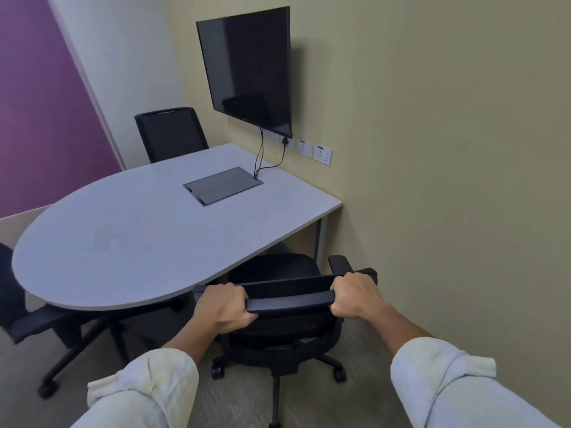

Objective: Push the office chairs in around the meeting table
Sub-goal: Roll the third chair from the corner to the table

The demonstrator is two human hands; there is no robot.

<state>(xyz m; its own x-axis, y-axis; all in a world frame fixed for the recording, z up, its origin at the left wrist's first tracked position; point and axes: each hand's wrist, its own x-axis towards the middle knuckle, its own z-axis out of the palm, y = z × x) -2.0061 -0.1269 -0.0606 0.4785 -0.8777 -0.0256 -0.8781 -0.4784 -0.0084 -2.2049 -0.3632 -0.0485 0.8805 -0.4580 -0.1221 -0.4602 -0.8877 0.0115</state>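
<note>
A black office chair stands right in front of me at the near side of the grey meeting table. Its seat is partly under the table edge. My left hand grips the left end of the backrest's top bar, and my right hand grips the right end. A second black chair sits at the far side of the table, close against it. A third black chair is at the rounded left end, only partly in view.
A wall with a dark screen and sockets runs along the right, close to the near chair. A cable box lid is set into the tabletop. The table's black wheeled legs spread over the carpet at lower left.
</note>
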